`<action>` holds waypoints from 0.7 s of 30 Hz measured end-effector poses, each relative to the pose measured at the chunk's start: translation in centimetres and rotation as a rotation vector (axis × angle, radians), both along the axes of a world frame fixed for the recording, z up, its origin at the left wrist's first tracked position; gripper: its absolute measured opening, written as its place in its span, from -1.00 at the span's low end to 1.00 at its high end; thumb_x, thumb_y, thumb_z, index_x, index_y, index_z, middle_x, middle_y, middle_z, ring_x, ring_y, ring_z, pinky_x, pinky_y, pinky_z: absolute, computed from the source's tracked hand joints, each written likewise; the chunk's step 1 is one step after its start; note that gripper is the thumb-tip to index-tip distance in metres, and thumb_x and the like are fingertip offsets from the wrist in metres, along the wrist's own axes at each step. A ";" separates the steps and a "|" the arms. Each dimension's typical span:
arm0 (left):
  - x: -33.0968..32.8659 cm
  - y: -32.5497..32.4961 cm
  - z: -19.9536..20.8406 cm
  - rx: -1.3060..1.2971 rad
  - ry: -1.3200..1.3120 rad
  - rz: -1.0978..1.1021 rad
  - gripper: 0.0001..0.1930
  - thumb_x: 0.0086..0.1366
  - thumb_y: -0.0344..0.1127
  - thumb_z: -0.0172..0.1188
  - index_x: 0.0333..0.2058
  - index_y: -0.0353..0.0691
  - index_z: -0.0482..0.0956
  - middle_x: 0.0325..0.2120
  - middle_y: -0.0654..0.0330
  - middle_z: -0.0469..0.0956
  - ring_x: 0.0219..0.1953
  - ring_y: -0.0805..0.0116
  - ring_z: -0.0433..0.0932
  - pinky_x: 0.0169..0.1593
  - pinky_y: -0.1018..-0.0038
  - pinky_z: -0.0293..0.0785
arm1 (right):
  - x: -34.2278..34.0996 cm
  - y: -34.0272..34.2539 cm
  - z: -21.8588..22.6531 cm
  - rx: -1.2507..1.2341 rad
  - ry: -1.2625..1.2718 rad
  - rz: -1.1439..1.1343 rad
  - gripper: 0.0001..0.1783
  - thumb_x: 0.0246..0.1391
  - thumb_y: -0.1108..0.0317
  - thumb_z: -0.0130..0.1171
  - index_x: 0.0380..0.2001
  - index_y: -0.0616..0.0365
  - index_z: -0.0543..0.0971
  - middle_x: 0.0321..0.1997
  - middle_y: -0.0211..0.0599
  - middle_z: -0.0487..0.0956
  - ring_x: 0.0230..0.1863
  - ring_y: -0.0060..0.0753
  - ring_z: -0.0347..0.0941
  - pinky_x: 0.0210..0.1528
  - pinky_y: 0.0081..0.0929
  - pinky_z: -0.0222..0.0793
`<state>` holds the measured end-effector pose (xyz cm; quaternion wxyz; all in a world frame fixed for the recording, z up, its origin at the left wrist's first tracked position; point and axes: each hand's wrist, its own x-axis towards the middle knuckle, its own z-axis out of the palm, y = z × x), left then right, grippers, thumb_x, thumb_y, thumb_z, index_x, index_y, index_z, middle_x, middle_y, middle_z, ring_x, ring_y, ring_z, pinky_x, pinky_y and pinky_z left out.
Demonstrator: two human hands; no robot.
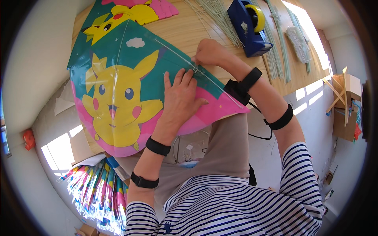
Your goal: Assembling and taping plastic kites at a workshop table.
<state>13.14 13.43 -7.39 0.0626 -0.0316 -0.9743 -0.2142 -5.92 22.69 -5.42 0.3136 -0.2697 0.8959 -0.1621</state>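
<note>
While left hand (179,96) lies flat on the kite (118,90), right hand (208,52) — closed — pinches its spar (220,88).

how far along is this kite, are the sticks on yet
Partly. Done: a thin rod already runs down the middle of the kite. In hand: the left hand presses the sheet flat while the right hand pinches the cross rod near its middle. Left: I can't see tape on that rod; the tape dispenser sits beside the spare rods.
</note>
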 end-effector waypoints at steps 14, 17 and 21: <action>0.1 -0.1 -0.3 0.030 -0.042 0.012 -0.34 -0.05 -0.03 0.52 -0.06 -0.37 0.54 0.24 0.06 0.40 0.37 0.00 0.24 0.37 -0.28 0.00 | 5.0 1.9 -0.6 -0.306 0.330 -0.137 -0.87 -0.17 0.41 0.25 -0.48 0.19 0.68 -0.38 0.03 0.67 -0.27 0.14 0.62 -0.23 -0.05 0.53; 0.0 0.1 -0.1 0.026 -0.033 0.014 -0.30 -0.05 -0.05 0.52 0.01 -0.35 0.52 0.24 0.07 0.39 0.37 0.00 0.23 0.37 -0.28 0.02 | 5.5 1.1 -1.7 -0.217 0.391 -0.120 -0.86 -0.18 0.41 0.25 -0.49 0.22 0.68 -0.39 0.09 0.66 -0.27 0.18 0.63 -0.22 -0.06 0.55; 0.1 0.1 -0.4 0.040 -0.033 0.028 -0.29 -0.05 -0.07 0.52 0.03 -0.33 0.51 0.23 0.07 0.39 0.37 0.00 0.23 0.37 -0.29 0.02 | 5.8 0.0 -1.0 -0.111 0.385 -0.069 -0.85 -0.19 0.41 0.26 -0.49 0.23 0.67 -0.39 0.12 0.66 -0.26 0.21 0.63 -0.22 -0.07 0.57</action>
